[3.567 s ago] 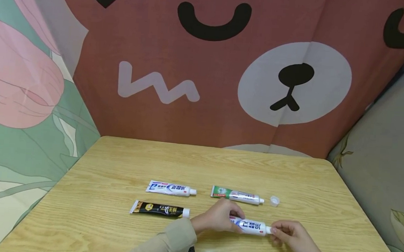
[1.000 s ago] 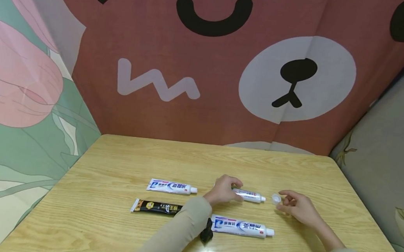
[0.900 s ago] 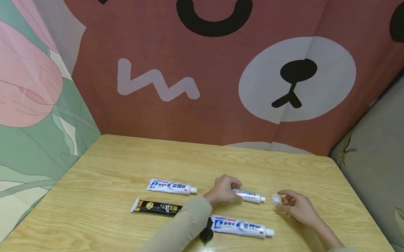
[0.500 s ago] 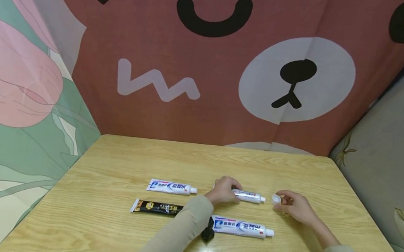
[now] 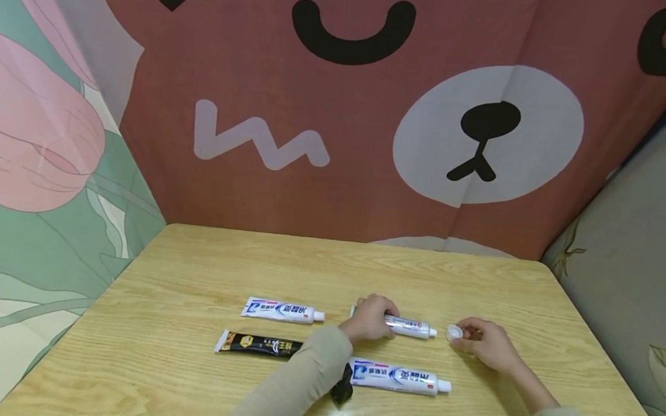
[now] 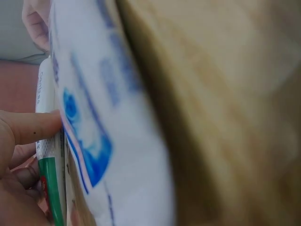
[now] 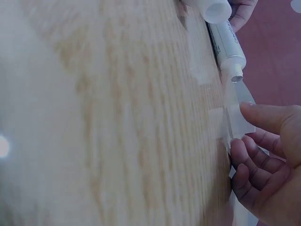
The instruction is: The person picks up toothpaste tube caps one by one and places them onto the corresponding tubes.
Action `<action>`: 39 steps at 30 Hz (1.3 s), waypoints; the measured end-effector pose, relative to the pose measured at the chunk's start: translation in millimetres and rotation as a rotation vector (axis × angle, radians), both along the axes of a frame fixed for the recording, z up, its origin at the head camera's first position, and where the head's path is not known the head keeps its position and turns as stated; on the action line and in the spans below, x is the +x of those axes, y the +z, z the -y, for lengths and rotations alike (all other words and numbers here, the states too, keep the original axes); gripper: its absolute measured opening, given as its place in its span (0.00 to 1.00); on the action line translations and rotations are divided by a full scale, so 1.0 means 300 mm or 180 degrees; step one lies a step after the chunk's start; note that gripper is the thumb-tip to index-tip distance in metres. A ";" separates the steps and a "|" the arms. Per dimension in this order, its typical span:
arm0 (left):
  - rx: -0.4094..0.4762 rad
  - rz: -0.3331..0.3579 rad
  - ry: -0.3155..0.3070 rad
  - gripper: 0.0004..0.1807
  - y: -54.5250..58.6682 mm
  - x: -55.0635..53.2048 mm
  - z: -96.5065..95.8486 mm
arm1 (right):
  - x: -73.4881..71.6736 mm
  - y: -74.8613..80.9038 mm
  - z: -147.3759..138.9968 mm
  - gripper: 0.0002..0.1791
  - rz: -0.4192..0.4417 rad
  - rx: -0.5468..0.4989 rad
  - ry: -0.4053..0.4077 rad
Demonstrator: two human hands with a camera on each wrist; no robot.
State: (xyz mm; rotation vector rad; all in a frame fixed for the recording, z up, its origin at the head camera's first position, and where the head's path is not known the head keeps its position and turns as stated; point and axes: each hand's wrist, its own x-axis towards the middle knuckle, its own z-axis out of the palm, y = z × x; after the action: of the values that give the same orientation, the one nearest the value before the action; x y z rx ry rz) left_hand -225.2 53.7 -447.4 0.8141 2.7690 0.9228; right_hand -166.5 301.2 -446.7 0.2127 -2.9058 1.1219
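Note:
In the head view my left hand (image 5: 373, 318) grips the green-and-white toothpaste tube (image 5: 411, 327) around its middle, covering most of the green end. Its bare nozzle (image 7: 236, 75) shows in the right wrist view and points toward my right hand (image 5: 488, 343). The right thumb and fingertips pinch the edge of a small translucent cap (image 5: 454, 333), just right of the nozzle and apart from it. In front of the left hand lies a larger white-and-blue toothpaste tube (image 5: 396, 377) with a white cap; its near side fills much of the left wrist view.
To the left lie another white-and-blue toothpaste tube (image 5: 282, 310) and a black-and-gold toothpaste tube (image 5: 259, 344), both capped. The left sleeve (image 5: 310, 367) passes over the black tube's cap end. A printed curtain (image 5: 310, 200) hangs behind the wooden table (image 5: 189, 269).
Both hands have left the front white-and-blue tube and moved back to the green-and-white tube and loose cap. Over the last second the right fingers have drawn in on the cap.

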 end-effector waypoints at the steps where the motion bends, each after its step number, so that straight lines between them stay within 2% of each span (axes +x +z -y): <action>1: 0.0012 0.0007 0.0009 0.16 0.001 0.001 0.000 | 0.002 0.002 0.001 0.15 0.0018 0.0022 -0.0024; 6: 0.0171 0.0120 0.0076 0.15 0.008 0.006 0.000 | 0.013 0.013 0.002 0.17 0.0022 0.0148 -0.0140; 14: 0.0530 0.0413 0.0068 0.15 0.022 0.007 -0.002 | 0.016 0.016 -0.008 0.19 0.0043 0.0069 -0.0234; 19: 0.0627 0.0339 0.0010 0.15 0.036 0.008 0.002 | 0.015 0.007 -0.010 0.18 0.0070 -0.0063 -0.0252; 28: 0.0791 0.0411 0.0168 0.17 0.054 0.017 0.006 | 0.021 0.008 -0.007 0.19 0.0076 -0.0269 -0.0223; 39: 0.0869 0.0233 0.0013 0.14 0.061 0.022 0.006 | 0.026 0.014 0.006 0.20 0.0048 -0.0702 -0.0089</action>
State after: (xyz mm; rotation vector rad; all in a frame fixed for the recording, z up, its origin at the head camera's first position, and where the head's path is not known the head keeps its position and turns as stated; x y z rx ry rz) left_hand -218.7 51.9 -429.1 0.7917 2.6183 1.3240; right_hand -158.7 299.4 -442.4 0.1586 -2.7580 1.4312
